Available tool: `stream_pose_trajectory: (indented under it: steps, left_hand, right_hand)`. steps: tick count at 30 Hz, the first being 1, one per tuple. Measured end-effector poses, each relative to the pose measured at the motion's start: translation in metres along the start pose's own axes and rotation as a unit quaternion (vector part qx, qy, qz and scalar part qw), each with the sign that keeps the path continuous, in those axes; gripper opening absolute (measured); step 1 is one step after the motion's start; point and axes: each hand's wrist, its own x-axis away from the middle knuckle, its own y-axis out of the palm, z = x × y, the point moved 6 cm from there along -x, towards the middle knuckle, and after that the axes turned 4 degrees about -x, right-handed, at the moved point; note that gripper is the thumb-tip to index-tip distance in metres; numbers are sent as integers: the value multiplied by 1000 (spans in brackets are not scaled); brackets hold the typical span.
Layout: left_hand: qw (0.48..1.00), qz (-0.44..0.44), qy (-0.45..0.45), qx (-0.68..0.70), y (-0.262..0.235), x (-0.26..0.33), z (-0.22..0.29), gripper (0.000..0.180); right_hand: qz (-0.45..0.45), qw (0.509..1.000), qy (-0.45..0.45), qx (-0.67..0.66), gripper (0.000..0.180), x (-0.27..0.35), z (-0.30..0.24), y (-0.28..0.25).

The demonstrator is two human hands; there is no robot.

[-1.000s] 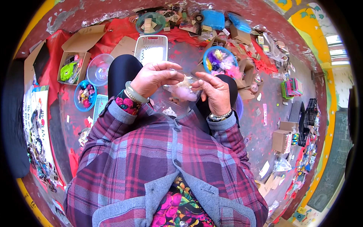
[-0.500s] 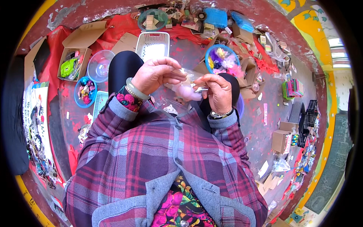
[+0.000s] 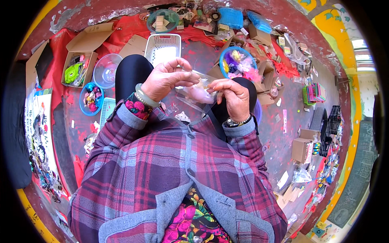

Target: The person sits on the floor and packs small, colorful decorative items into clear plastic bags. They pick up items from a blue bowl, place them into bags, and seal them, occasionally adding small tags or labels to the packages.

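Observation:
Between my hands, above my lap, hangs a small clear plastic bag (image 3: 190, 102) with a fluffy pale pink pompom (image 3: 200, 94) inside it. My left hand (image 3: 167, 80) pinches the bag's upper left edge between thumb and fingers. On the other side, my right hand (image 3: 231, 94) grips the bag's right edge with thumb and forefinger, the other fingers curled. The pompom lies nearer to my right fingertips. Exactly where the bag's mouth is, I cannot make out.
A white basket (image 3: 161, 37) stands beyond my knees. To its right is a blue-rimmed bowl (image 3: 223, 68) of colourful pompoms. At left are a clear tub (image 3: 97, 77), a blue bowl (image 3: 83, 106) of coloured pieces and a cardboard box (image 3: 91, 64). Scraps litter the floor.
The pompom now sits inside the bag, which hangs flatter and more spread out. My left fingers have shifted slightly on the edge; both hands stay in nearly the same place.

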Motion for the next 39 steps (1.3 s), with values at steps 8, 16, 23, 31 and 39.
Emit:
stream_pose_trajectory:
  steps: [8,16,23,31,39]
  left_hand:
    - [1000,-20,13,-1,8,0,4,46]
    - [1000,5,8,-18,3,-2,-1,36]
    - [999,23,-1,-40,2,-1,-2,29]
    - [999,42,-15,-26,1,-2,-4,24]
    - [997,71,-18,-35,-2,-1,-1,24]
  right_hand:
    - [8,999,-17,35,22,1,-2,-3]
    - [-9,995,-36,96,24,2,-7,1]
    - [-20,996,-27,83,25,0,-5,1]
    - [-28,998,-19,56,24,-1,0,-1]
    - [12,995,58,-86,18,-2,13,-12]
